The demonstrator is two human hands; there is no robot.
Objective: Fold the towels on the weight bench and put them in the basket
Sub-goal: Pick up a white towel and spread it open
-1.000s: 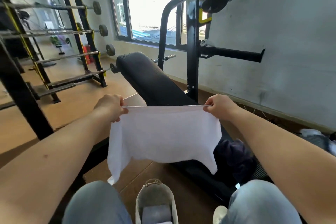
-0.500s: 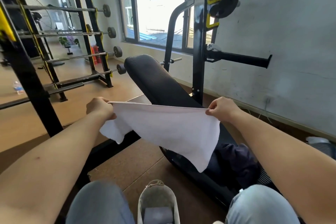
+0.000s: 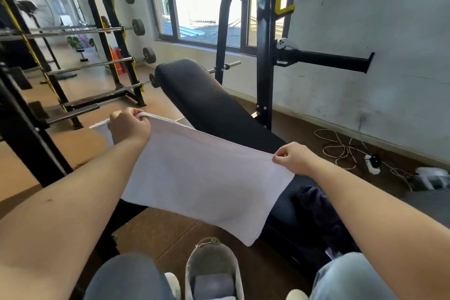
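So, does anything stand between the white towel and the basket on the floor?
Nothing visible: the towel, pinched by the left hand and right hand, hangs free, and the basket below stands open.

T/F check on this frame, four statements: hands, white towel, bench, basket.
1. The left hand and right hand both grip the white towel. True.
2. The white towel lies flat on the weight bench. False: it hangs in the air between the hands.
3. A dark towel lies on the weight bench. True.
4. The basket is empty. False: a folded grey towel sits inside.
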